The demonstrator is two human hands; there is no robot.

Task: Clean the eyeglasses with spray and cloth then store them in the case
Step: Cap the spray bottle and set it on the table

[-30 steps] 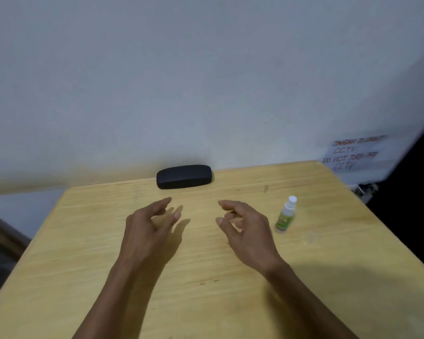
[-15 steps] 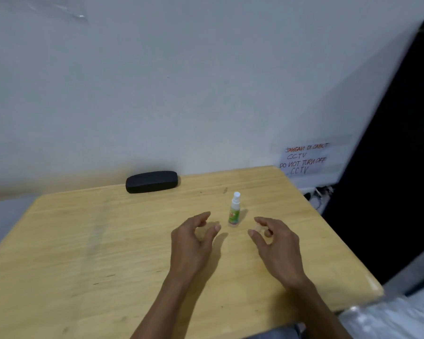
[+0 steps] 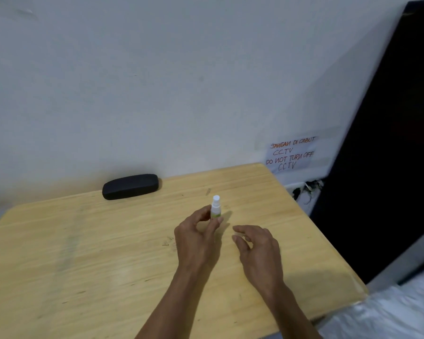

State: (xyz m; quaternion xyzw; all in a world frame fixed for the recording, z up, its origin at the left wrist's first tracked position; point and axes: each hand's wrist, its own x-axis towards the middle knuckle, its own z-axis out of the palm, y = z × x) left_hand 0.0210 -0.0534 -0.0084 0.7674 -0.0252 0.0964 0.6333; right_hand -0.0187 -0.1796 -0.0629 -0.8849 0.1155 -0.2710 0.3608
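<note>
left hand (image 3: 197, 237) pinches a small white cylindrical spray bottle (image 3: 216, 208) between thumb and fingers, upright, mid-table. right hand (image 3: 258, 248) hovers just beside it, fingers loosely curled, holding nothing. smooth pale wooden table (image 3: 83, 260), grain visible. closed black oblong eyeglass case (image 3: 130, 186), matte, lies against the wall.

Both bare forearms reach forward. The left hand (image 3: 197, 237) has thumb and fingers (image 3: 217, 222) curled in a pinch around a small spray bottle (image 3: 216, 209) (upright). The right hand (image 3: 257, 245) hovers just beside, fingers loosely spread, holding nothing.
</note>
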